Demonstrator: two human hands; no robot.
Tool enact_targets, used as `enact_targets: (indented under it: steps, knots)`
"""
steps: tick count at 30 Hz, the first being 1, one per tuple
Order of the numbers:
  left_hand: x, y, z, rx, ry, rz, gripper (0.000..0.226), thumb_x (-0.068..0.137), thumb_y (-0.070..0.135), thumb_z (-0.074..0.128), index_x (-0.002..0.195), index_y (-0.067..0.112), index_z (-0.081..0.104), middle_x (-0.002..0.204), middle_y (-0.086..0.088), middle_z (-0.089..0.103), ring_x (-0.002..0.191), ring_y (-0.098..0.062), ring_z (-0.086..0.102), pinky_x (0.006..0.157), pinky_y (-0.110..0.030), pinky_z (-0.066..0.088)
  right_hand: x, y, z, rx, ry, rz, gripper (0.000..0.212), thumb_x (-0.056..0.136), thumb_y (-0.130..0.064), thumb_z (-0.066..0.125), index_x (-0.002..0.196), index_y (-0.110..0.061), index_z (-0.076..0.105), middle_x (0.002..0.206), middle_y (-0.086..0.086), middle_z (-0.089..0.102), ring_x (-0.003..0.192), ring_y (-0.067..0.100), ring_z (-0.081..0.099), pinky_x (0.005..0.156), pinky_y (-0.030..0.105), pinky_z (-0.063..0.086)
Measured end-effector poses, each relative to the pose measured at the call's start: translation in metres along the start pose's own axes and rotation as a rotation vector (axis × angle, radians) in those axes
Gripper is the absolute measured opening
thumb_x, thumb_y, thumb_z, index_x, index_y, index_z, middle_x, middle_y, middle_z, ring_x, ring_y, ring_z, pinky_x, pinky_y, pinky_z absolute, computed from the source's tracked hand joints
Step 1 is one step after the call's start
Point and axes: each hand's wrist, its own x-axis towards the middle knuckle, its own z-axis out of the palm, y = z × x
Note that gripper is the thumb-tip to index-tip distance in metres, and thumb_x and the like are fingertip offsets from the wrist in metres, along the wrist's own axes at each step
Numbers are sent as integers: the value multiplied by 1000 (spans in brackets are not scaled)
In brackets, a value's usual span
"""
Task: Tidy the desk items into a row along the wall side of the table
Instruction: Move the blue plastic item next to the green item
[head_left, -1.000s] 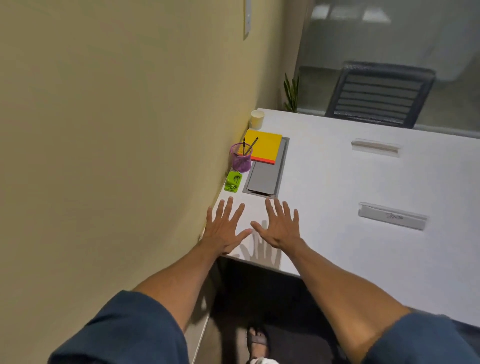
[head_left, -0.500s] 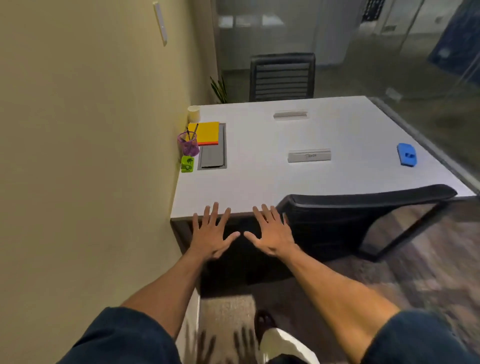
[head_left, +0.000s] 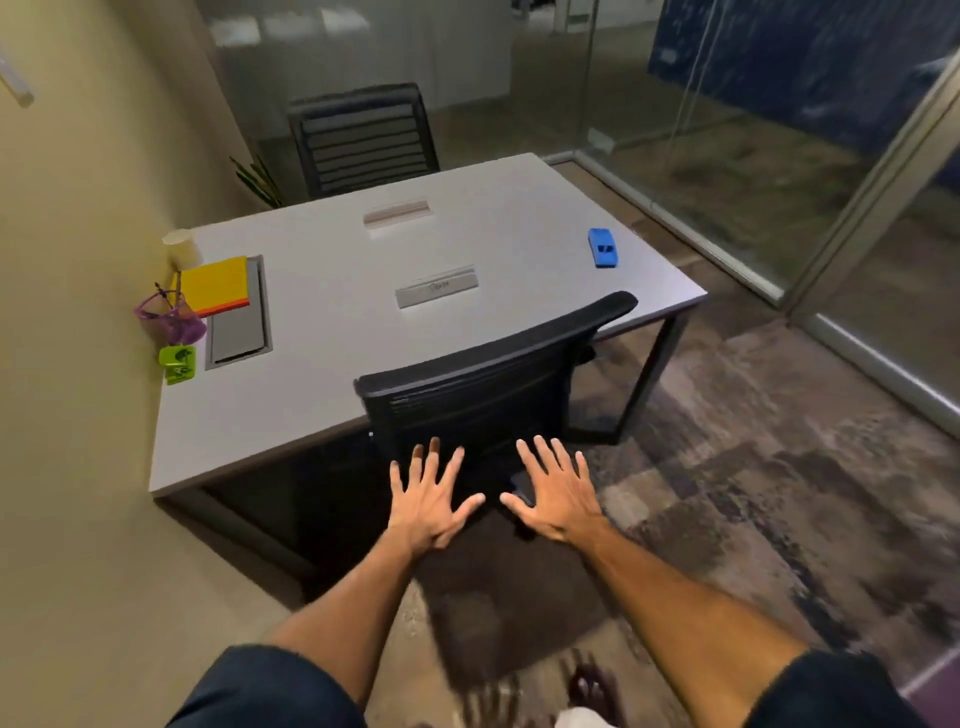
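Blue item (head_left: 604, 248) lies far from wall (head_left: 78, 415); chair (head_left: 483, 395) fronts table (head_left: 322, 415); left hand (head_left: 430, 506), right hand (head_left: 560, 499) splayed empty.

A black mesh office chair (head_left: 483, 395) stands at the near side of the bench (head_left: 337, 374), its backrest top just over the edge. A second dark slatted chair (head_left: 363, 140) stands at the far end, with green plant leaves (head_left: 260, 182) beside it in the corner. A grey cable flap (head_left: 236, 332) is set into the bench top. Glass partitions (head_left: 727, 130) close the right side, above mottled brown carpet (head_left: 779, 493).
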Motion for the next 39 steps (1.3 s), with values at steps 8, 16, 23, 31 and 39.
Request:
enact_targets:
  steps: [8, 16, 23, 31, 39]
  knots:
    - [67, 155, 11, 38, -46, 141, 79, 89, 73, 19, 153, 33, -7, 162, -5, -12, 149, -30, -11, 114, -58, -8, -18, 150, -35, 39, 18, 134, 84, 88, -72, 33, 155, -31, 4, 164, 2, 4, 151, 24, -1, 120, 51, -1]
    - [135, 300, -13, 96, -60, 329, 78, 90, 72, 16, 153, 33, -10, 160, -6, -19, 147, -30, -17, 113, -58, -14, -26, 285, -87, 114, 44, 344, 83, 88, -73, 31, 155, -32, 2, 164, -1, -1, 151, 22, -5, 121, 50, -4]
    - [213, 368, -39, 134, 12, 399, 80, 89, 74, 14, 153, 32, -9, 161, -7, -18, 148, -31, -16, 111, -59, -16, 28, 360, -134, 93, 85, 383, 83, 88, -73, 32, 155, -30, 7, 164, 1, 3, 151, 23, -2, 121, 51, 0]
    - [323, 409, -62, 104, 21, 342, 79, 90, 73, 15, 153, 32, -7, 161, -8, -17, 147, -31, -16, 110, -58, -17, 125, 422, -170, 102, 89, 333, 83, 88, -73, 30, 154, -29, 8, 164, 1, 4, 151, 24, -1, 120, 52, 1]
    - [398, 408, -90, 16, 60, 167, 80, 86, 77, 11, 152, 36, -10, 160, -4, -22, 147, -30, -20, 109, -58, -21, 226, 448, -203, 102, 55, 201, 84, 87, -74, 29, 155, -29, 6, 164, 3, 1, 151, 25, -2, 121, 54, 1]
